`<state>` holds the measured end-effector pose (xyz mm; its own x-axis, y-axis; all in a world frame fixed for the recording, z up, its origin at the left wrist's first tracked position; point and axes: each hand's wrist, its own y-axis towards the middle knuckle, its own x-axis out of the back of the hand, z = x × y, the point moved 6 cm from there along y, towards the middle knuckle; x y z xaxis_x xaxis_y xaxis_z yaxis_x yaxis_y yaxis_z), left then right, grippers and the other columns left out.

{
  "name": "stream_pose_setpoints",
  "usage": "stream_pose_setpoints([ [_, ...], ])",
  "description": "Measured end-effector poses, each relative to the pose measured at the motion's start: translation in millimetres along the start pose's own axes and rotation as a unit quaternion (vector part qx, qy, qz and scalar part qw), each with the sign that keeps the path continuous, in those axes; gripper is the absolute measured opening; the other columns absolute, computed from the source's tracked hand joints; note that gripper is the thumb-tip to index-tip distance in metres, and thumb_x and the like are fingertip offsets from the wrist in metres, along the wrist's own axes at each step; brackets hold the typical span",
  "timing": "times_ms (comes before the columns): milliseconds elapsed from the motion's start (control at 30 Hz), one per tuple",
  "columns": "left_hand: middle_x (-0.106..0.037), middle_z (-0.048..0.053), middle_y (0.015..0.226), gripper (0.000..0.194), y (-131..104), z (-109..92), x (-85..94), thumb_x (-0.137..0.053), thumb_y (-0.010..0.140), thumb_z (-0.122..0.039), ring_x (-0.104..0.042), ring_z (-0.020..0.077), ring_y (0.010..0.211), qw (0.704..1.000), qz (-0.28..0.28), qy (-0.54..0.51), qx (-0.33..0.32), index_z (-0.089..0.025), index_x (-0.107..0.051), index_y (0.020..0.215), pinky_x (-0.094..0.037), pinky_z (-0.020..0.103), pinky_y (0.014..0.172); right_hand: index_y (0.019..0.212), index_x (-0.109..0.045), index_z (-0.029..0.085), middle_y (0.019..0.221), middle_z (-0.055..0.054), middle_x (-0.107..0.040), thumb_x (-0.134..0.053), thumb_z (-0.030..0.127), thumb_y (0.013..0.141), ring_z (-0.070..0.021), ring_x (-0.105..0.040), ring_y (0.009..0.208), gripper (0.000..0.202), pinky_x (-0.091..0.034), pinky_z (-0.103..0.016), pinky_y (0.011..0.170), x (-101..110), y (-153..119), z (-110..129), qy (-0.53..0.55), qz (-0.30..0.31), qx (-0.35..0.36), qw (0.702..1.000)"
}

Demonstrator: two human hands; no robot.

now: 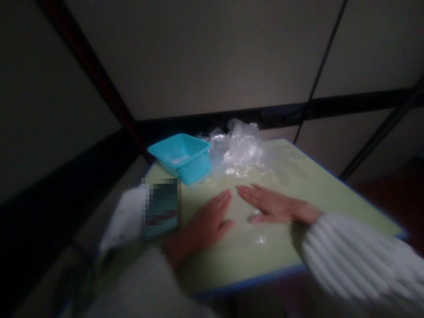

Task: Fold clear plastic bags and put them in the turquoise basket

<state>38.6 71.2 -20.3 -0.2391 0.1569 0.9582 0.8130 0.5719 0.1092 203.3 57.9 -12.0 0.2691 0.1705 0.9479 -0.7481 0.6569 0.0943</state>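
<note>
My left hand (210, 221) and my right hand (270, 204) lie flat, palms down, on a clear plastic sheet or bag (245, 240) spread over the pale green tabletop. Fingers are stretched out and the thumbs stand apart on both hands, with nothing gripped. Their fingertips point toward each other across a small gap. Shine shows on the film near the thumbs, but its outline is hard to make out. Beyond the hands sits a crumpled heap of clear plastic (243, 148).
A turquoise plastic basket (195, 170) stands at the table's back left, with something whitish inside. Left of my left hand is a blurred-out box-like item (161, 210) beside a white item (124, 218). Blue trim edges the table (351, 212); light panels (215, 57) rise behind it.
</note>
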Motion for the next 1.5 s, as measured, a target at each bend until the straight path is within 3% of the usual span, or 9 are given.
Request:
stream_pose_setpoints([
  [367, -0.022, 0.021, 0.153, 0.064, -2, 0, -1.9, -0.046, 0.092, -0.036, -0.016, 0.0277, 0.143, 0.999, 0.012, 0.03, 0.008, -0.004, -0.025, 0.143, -0.021, 0.045, 0.116, 0.15, -0.014, 0.01, 0.154, -0.018, -0.015, -0.041, 0.061, 0.09, -0.0272, -0.015, 0.142, 0.084, -0.013, -0.05, 0.116, 1, -6, -2, 0.002, -0.018, -0.002, 1.0],
  [467, -0.021, 0.018, 0.154, 0.063, -2, -1, 3.2, -0.046, 0.092, -0.034, -0.016, 0.0255, 0.143, 1.0, 0.002, 0.009, 0.007, -0.008, -0.023, 0.145, -0.021, 0.044, 0.116, 0.15, -0.016, 0.016, 0.154, -0.013, -0.02, -0.039, 0.058, 0.092, -0.027, -0.019, 0.142, 0.076, -0.013, -0.051, 0.116, 14, -10, -4, 0.027, -0.037, -0.01, 0.999],
  [567, -0.023, 0.01, 0.155, 0.06, -5, -4, 12.7, -0.044, 0.093, -0.03, -0.02, 0.0218, 0.143, 1.0, -0.007, -0.02, -0.011, -0.016, -0.022, 0.147, -0.021, 0.042, 0.117, 0.146, -0.03, 0.025, 0.15, -0.007, -0.036, -0.033, 0.049, 0.097, -0.0256, -0.031, 0.138, 0.055, -0.014, -0.051, 0.116, 34, -19, -11, 0.055, -0.082, -0.047, 0.994],
  [700, -0.036, 0.007, 0.149, 0.049, -9, -9, 19.9, -0.045, 0.093, -0.03, -0.033, 0.0222, 0.138, 0.999, 0.0, -0.032, -0.034, -0.021, -0.036, 0.141, -0.026, 0.043, 0.115, 0.13, -0.054, 0.026, 0.134, -0.005, -0.056, -0.027, 0.043, 0.1, -0.0254, -0.049, 0.125, 0.044, -0.028, -0.053, 0.112, 51, -31, -21, 0.088, -0.116, -0.073, 0.987],
  [933, -0.055, 0.008, 0.135, 0.03, -11, -21, 22.6, -0.047, 0.092, -0.031, -0.049, 0.0233, 0.125, 0.995, -0.021, -0.045, -0.084, -0.021, -0.058, 0.117, -0.036, 0.044, 0.108, 0.126, -0.057, 0.024, 0.124, -0.007, -0.063, -0.031, 0.039, 0.099, -0.0251, -0.059, 0.112, 0.04, -0.039, -0.051, 0.104, 49, -31, -27, 0.075, -0.115, -0.099, 0.986],
  [1333, -0.063, 0.012, 0.121, 0.043, -22, -62, 36.6, -0.043, 0.092, -0.048, -0.057, 0.0251, 0.112, 0.976, -0.051, -0.098, -0.186, -0.015, -0.056, 0.118, -0.04, 0.042, 0.103, 0.132, -0.051, 0.025, 0.137, -0.006, -0.053, -0.031, 0.039, 0.101, -0.0214, -0.048, 0.126, 0.04, -0.018, -0.054, 0.113, 36, -17, -9, 0.03, -0.075, -0.017, 0.997],
  [1500, -0.063, 0.013, 0.121, 0.051, -26, -71, 33.9, -0.044, 0.09, -0.053, -0.057, 0.0258, 0.112, 0.966, -0.052, -0.131, -0.216, -0.014, -0.054, 0.121, -0.04, 0.043, 0.102, 0.144, -0.033, 0.026, 0.142, -0.007, -0.047, -0.037, 0.044, 0.098, -0.0222, -0.038, 0.134, 0.05, -0.01, -0.054, 0.114, 27, -11, 1, 0.015, -0.044, 0.015, 0.999],
])
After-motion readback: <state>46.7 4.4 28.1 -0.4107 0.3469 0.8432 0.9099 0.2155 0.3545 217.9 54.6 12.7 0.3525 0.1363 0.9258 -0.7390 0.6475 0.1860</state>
